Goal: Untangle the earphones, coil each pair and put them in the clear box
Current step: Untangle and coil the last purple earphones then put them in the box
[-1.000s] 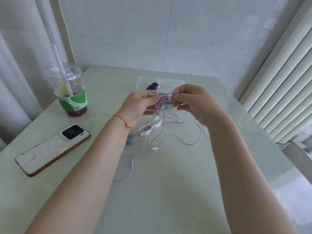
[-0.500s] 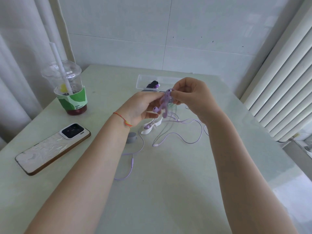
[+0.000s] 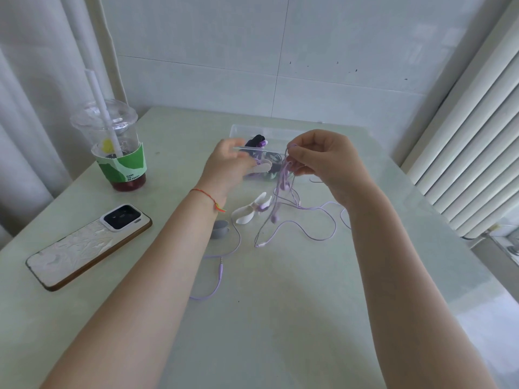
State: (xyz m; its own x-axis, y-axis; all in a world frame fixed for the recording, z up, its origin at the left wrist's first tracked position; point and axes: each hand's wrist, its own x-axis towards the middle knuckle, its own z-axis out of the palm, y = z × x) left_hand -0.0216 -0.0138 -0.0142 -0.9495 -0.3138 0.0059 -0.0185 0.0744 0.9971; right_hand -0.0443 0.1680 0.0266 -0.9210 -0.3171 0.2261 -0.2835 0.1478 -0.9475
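Pinching the purple earphones (image 3: 283, 178) aloft in right-hand fingers (image 3: 302, 161) so tangles hang free over the bench (image 3: 280, 318), left hand (image 3: 227, 161) blurred, grip unclear

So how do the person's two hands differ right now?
The right hand is sharp in the picture and pinches the purple earphones, whose cable hangs from it to the table. The left hand is blurred, and its grip cannot be told. The left wrist wears a red string; the right wrist is bare. Both are raised before the clear box.
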